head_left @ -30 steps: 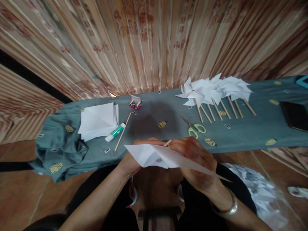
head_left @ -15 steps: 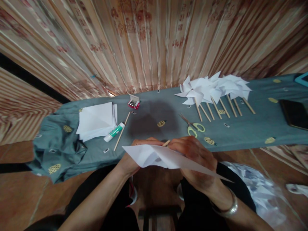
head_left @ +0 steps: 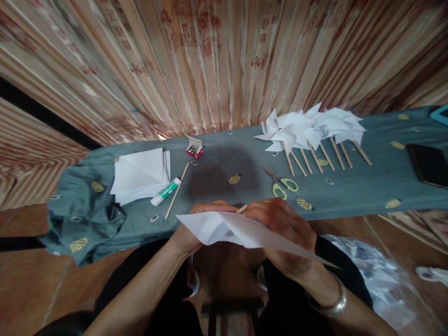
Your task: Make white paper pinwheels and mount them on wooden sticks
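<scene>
Both hands grip a white paper pinwheel (head_left: 231,228) low in front of me, short of the table's near edge. Its blades hide most of my fingers. My left hand (head_left: 196,228) is closed behind the pinwheel's left side. My right hand (head_left: 285,224) wraps round the right side, where a long paper point stretches past the wrist. Between the hands the end of a wooden stick (head_left: 241,209) pokes up behind the paper. Beyond them lie scissors (head_left: 280,183) with light green handles and, on the left, a glue stick (head_left: 165,192) touching a loose wooden stick (head_left: 177,191).
A stack of white paper (head_left: 140,173) lies at the left on the grey-green cloth (head_left: 224,186). Behind the loose stick stands an open red box of small metal pins (head_left: 194,148). Several finished pinwheels (head_left: 311,128) overlap at the back right, near a black phone (head_left: 427,164).
The pinwheel's left blade has tilted slightly downward and to the left. Both hands keep nearly the same place and grip.
</scene>
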### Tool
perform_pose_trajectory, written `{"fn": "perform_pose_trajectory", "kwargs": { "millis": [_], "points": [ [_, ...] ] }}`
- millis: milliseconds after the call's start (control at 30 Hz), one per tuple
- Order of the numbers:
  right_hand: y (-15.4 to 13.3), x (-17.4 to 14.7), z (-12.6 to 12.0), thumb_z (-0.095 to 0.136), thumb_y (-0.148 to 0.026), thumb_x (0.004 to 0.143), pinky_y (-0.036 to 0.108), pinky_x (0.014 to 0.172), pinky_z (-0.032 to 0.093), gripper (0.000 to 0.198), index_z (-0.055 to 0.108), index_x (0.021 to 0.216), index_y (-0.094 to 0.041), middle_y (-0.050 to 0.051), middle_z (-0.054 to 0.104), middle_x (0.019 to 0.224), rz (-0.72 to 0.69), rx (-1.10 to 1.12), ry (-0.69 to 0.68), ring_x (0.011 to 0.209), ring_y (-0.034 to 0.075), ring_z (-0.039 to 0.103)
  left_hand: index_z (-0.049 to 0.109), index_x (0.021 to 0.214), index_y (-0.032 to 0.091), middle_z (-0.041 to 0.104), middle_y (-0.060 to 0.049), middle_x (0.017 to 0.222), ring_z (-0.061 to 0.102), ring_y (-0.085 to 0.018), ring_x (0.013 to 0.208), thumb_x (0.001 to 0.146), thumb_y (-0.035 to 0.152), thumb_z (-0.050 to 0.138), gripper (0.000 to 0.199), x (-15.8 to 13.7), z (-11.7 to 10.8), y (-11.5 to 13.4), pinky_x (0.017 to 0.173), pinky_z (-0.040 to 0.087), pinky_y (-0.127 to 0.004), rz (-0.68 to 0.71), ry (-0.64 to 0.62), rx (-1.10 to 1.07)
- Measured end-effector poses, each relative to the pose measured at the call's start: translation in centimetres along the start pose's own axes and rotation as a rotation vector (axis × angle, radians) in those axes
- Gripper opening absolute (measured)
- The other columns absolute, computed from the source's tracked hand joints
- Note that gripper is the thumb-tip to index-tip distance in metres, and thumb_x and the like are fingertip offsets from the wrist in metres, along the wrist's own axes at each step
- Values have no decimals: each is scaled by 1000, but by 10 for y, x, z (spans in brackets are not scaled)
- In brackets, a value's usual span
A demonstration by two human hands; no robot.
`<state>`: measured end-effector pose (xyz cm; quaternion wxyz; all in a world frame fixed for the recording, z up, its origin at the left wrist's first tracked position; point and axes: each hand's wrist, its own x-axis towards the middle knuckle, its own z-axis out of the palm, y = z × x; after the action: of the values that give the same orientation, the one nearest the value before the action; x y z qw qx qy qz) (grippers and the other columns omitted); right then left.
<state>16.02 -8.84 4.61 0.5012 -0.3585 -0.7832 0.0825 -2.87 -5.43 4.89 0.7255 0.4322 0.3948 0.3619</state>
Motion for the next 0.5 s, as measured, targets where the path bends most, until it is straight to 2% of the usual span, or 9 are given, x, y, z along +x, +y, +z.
{"fn": "perform_pose_trajectory", "kwargs": {
  "millis": [500],
  "points": [
    [-2, 0, 0, 63, -10, 87, 33, 81, 56, 26, 60, 111, -19, 5, 74, 95, 6, 38, -4, 90, 18, 70, 80, 74, 21, 70, -6, 78, 61, -17, 69, 51, 48, 87, 36, 0, -1, 0, 65, 48, -28, -6, -3, -62]
  ]
}}
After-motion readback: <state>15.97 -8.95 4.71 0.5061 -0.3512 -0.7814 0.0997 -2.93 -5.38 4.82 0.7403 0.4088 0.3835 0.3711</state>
